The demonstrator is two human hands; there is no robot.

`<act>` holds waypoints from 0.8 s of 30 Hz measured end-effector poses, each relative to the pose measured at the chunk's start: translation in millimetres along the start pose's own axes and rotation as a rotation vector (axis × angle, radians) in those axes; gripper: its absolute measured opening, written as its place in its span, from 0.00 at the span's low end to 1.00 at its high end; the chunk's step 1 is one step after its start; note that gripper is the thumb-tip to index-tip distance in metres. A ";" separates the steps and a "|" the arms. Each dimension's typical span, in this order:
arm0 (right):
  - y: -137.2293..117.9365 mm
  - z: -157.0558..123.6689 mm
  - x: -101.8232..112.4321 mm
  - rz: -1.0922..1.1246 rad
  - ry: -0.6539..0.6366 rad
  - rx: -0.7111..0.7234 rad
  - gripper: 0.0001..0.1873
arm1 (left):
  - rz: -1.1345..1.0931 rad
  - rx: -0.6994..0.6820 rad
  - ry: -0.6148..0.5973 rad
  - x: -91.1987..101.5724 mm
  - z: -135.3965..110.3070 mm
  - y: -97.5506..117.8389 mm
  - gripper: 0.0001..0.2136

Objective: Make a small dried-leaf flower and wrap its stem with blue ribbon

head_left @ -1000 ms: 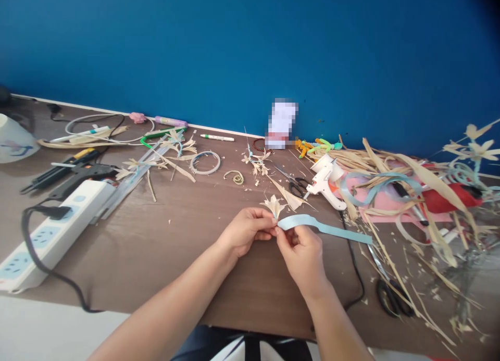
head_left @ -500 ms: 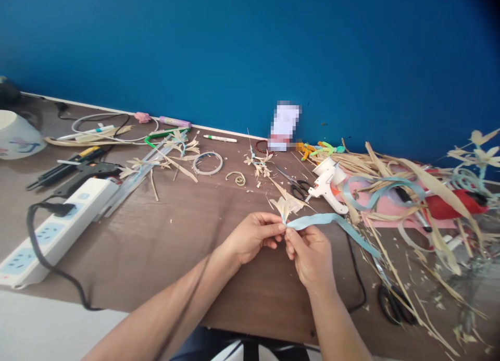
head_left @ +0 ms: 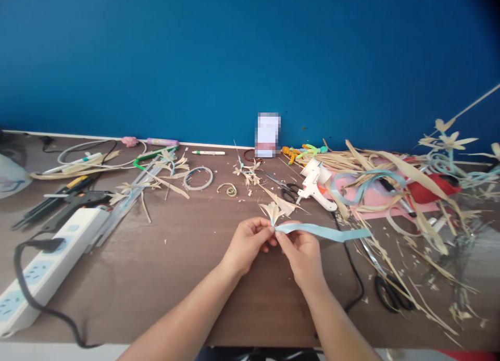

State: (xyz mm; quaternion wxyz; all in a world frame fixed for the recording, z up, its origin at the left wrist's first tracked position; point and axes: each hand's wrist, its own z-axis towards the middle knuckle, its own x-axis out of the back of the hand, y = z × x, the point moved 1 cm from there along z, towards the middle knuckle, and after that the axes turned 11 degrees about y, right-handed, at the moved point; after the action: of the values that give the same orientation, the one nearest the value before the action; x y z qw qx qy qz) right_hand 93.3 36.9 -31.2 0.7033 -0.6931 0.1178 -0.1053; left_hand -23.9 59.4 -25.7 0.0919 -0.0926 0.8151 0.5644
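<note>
Between my two hands stands a pale husk flower (head_left: 272, 212), petals up. My left hand (head_left: 250, 242) pinches its base between thumb and fingers. A light blue ribbon (head_left: 324, 231) starts at that base and stretches to the right, its far end loose over the table. My right hand (head_left: 302, 249) pinches the ribbon close to the flower, the fingertips of both hands almost meeting. Just behind the flower lies a piece of dry husk (head_left: 287, 207). The flower's stem is hidden by my fingers.
A white glue gun (head_left: 314, 186) and black-handled scissors (head_left: 289, 191) lie behind my right hand; more scissors (head_left: 390, 292) are at the right. Dry husk strips (head_left: 351, 159) heap at the back right. At left are a power strip (head_left: 50, 270) and a dark glue gun (head_left: 80, 204).
The view has shifted slightly. The ribbon's free end has swung up and now extends straighter to the right. Both hands keep their pinch at the flower's base.
</note>
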 end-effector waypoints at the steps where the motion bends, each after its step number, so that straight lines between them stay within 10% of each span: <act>1: 0.5 0.6 -0.7 0.027 -0.001 -0.029 0.06 | 0.020 -0.013 -0.007 -0.1 0.4 -0.8 0.08; 9: 8.0 4.5 -1.4 -0.010 0.038 0.009 0.07 | 0.069 0.000 -0.015 -1.8 3.6 -6.0 0.08; 24: -4.6 -9.8 1.1 -0.319 0.036 0.521 0.06 | 0.147 -0.135 0.058 -2.8 2.2 -10.7 0.09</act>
State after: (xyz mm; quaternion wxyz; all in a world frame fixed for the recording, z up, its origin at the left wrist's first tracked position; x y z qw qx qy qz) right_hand 91.3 27.2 -26.7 0.8297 -0.4972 -0.0110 -0.2533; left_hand -18.4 57.9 -35.4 0.0202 -0.0549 0.7821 0.6205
